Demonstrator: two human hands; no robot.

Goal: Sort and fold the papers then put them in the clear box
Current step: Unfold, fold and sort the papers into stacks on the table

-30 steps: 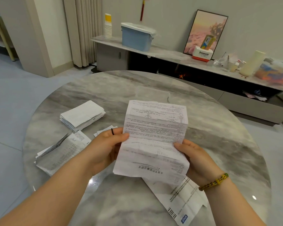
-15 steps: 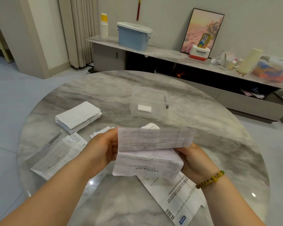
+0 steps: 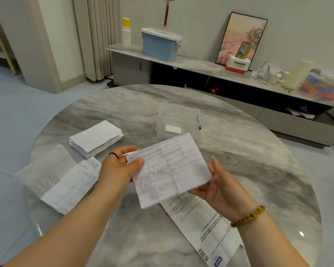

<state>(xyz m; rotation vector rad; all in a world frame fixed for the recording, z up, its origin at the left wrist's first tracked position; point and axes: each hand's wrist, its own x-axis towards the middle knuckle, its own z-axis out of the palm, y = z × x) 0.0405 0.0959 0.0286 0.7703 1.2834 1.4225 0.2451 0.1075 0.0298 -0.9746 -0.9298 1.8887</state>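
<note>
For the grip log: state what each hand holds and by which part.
Folded white printed paper: left hand pinches its left edge, thumb on top; right hand supports its right edge from below.

Both bare arms reach in from the near edge and meet in the middle. The left arm [image 3: 66, 228] comes from the near left. The left hand [image 3: 121, 167] pinches the left side of a folded paper [image 3: 170, 170], thumb on top and fingers behind. A black band [image 3: 113, 155] sits on one finger. The right arm [image 3: 268, 245] comes from the near right, with a bracelet [image 3: 249, 216] on the wrist. The right hand [image 3: 220, 189] lies palm up, its fingers under the paper's right edge.
</note>
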